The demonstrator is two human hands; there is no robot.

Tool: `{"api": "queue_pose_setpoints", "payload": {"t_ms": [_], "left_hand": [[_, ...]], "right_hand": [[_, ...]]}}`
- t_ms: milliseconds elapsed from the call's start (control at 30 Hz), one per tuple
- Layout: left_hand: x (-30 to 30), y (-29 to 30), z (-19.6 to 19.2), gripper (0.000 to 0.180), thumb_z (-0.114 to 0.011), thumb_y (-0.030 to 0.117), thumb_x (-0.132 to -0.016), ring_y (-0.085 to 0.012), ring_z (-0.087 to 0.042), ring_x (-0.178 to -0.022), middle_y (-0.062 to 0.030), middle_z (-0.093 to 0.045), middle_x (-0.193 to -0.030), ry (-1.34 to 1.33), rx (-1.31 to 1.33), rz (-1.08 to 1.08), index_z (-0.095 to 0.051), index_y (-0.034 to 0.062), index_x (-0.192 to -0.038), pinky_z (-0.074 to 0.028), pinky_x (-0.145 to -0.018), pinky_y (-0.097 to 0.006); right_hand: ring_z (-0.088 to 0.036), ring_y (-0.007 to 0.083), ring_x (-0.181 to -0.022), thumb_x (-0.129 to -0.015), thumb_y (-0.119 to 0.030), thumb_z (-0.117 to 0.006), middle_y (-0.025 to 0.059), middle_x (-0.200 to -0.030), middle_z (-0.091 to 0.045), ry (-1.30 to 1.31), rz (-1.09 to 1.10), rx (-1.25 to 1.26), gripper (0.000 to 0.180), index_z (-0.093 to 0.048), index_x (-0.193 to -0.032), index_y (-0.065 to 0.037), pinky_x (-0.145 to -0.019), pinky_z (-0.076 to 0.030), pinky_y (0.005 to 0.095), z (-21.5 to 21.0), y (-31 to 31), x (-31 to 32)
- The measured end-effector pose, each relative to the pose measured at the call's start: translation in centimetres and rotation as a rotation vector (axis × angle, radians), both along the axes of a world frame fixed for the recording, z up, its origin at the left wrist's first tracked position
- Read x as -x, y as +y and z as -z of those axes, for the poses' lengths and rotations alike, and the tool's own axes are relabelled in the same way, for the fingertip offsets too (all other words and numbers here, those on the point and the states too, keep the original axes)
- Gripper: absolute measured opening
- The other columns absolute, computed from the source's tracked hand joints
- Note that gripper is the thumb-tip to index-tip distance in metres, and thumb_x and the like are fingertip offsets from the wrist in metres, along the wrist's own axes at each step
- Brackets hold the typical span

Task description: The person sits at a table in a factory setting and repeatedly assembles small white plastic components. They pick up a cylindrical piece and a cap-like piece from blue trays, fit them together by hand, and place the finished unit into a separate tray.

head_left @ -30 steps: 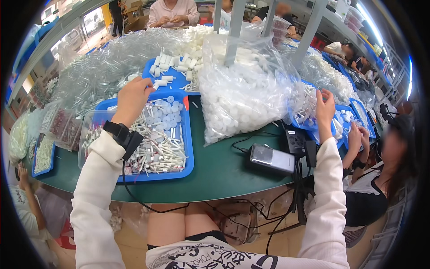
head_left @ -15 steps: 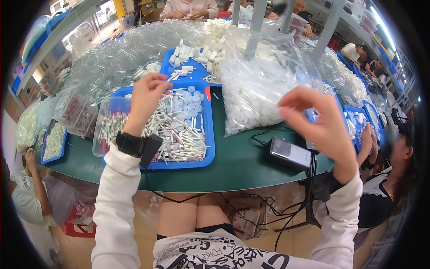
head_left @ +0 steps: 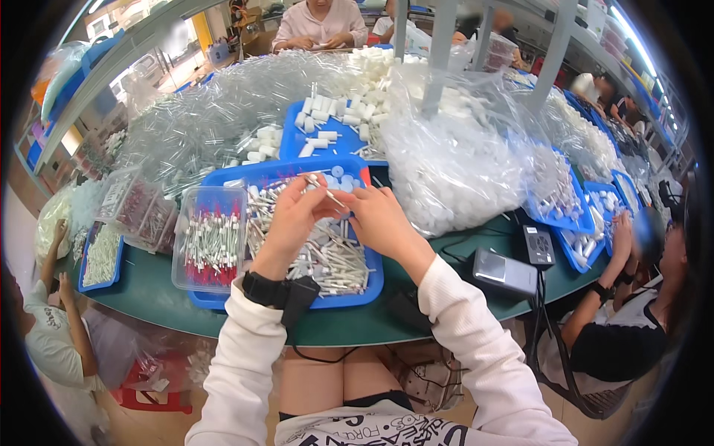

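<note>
The left hand (head_left: 294, 219) was raised above the blue tray (head_left: 349, 286), its fingers pinched around one end of a thin white stick (head_left: 325, 190), while the right hand (head_left: 383, 219) met it from the other side, its fingertips closed on the same stick. The two hands touched at the fingertips, and the stick lay slanted between them, over the far half of the tray. Whether the stick was one piece or two being joined could not be told. On the left wrist sat a black watch (head_left: 264, 288), with a dark strap or cable hanging down from it over the table edge. Below the hands, the tray held a loose heap of small white tubes and sticks (head_left: 335, 260), and in its left part stood a clear plastic box (head_left: 210, 238) filled with rows of red-tipped pieces. The tray rested on a green table (head_left: 223, 320). Just to the right of the tray rose a large clear bag (head_left: 454, 171) stuffed with small white parts, and near it, closer to the table edge, lay a grey flat device (head_left: 506, 273) with black cables. A second blue tray (head_left: 327, 130) with short white tubes stood behind the first. Other people sat at the left, right and far sides of the table.
</note>
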State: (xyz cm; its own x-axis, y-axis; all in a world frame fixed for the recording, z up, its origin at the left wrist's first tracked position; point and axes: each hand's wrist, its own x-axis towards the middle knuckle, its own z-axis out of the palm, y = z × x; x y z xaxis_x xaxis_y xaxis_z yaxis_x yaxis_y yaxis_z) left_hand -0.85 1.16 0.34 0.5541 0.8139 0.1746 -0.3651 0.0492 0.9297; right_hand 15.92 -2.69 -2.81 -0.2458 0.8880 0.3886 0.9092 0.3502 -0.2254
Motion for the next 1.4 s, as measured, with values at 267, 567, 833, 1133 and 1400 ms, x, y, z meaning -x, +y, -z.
{"api": "queue_pose_setpoints", "payload": {"t_ms": [267,567,833,1133,1400], "left_hand": [[0.4,-0.6,1.2,0.023,-0.049,0.016,-0.096,-0.0206,-0.064,-0.089,-0.0155,-0.065,-0.099,0.075,-0.125,0.078,-0.057,-0.0032,-0.106,-0.049,-0.085,-0.034],[0.7,-0.6,2.4,0.011,-0.044,0.009,-0.092,-0.0069,-0.041,-0.059,-0.0007,-0.049,-0.066,0.079,-0.142,-0.153,-0.047,0.0037,-0.083,-0.033,-0.054,-0.023],[-0.2,-2.4,0.6,0.034,-0.038,0.026,-0.101,-0.0073,-0.036,-0.059,0.0005,-0.043,-0.066,0.385,-0.305,-0.245,-0.042,0.0063,-0.073,-0.029,-0.054,-0.024],[-0.1,-2.8,1.1,0.014,-0.043,0.012,-0.091,-0.0123,-0.046,-0.063,-0.0035,-0.051,-0.069,0.556,-0.569,-0.144,-0.051,0.0025,-0.085,-0.039,-0.062,-0.028],[-0.5,-3.5,0.1,0.026,-0.047,0.022,-0.091,-0.0211,-0.046,-0.056,-0.0113,-0.052,-0.063,0.6,-0.343,-0.003,-0.052,-0.0033,-0.086,-0.037,-0.055,-0.035]], "right_hand": [[-0.055,0.0207,-0.088,-0.067,-0.012,-0.073,0.0022,-0.086,-0.059,0.068,-0.017,-0.177,0.016,-0.067,-0.082,-0.011,-0.081,-0.038,0.0353,1.1,0.1,0.1],[-0.059,0.0162,-0.087,-0.077,-0.013,-0.07,0.0009,-0.086,-0.063,0.447,-0.076,-0.086,0.014,-0.066,-0.089,-0.009,-0.078,-0.042,0.0315,-0.5,-0.5,-0.6],[-0.062,0.0153,-0.098,-0.089,-0.014,-0.063,0.0108,-0.101,-0.067,1.449,-0.346,0.325,0.026,-0.061,-0.11,0.001,-0.084,-0.047,0.0273,-1.9,-1.4,-2.1],[-0.058,0.0112,-0.094,-0.093,-0.019,-0.058,0.0135,-0.12,-0.059,1.634,-0.486,0.527,0.031,-0.058,-0.118,0.0,-0.083,-0.047,0.0276,-1.3,-1.4,-1.6],[-0.058,0.0228,-0.106,-0.092,-0.027,-0.06,0.0169,-0.123,-0.056,1.876,-0.925,0.783,0.04,-0.049,-0.124,-0.005,-0.095,-0.046,0.0365,0.2,-1.3,-3.1]]}}
